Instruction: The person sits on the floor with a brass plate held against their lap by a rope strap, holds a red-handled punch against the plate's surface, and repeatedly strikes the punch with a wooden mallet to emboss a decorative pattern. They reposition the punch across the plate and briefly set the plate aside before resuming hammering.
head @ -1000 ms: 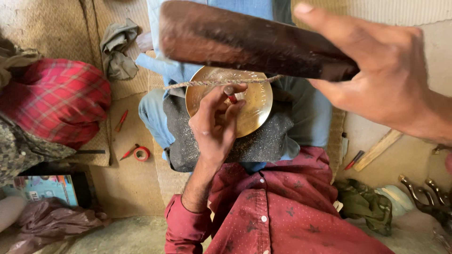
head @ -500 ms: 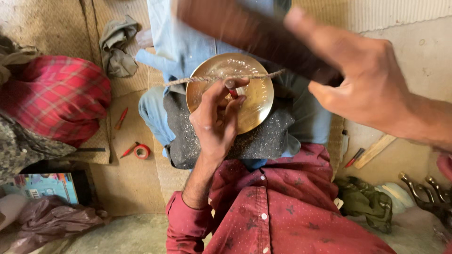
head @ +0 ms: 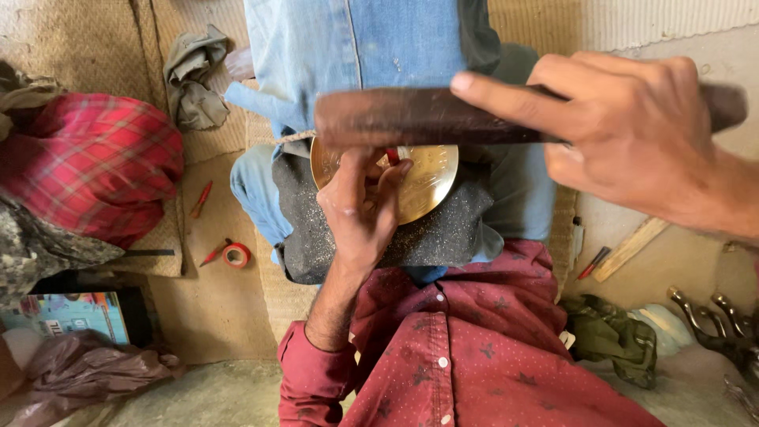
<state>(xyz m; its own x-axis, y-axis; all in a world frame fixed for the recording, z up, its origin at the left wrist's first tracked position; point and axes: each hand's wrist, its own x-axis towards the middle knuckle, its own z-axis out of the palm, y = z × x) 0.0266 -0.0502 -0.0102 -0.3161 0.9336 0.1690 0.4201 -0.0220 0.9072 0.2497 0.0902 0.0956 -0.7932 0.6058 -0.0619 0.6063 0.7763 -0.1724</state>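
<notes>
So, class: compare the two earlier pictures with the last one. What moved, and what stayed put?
The right hand swung the dark wooden mallet down from its tilted, raised position to lie level just above the brass plate. The left hand kept holding the small red-tipped tool on the plate; the plate stayed on the lap.

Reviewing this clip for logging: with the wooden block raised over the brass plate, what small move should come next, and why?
Probably bring the wooden block in the right hand down onto the small tool that the left hand pinches against the brass plate: the block hangs just above it.
</notes>
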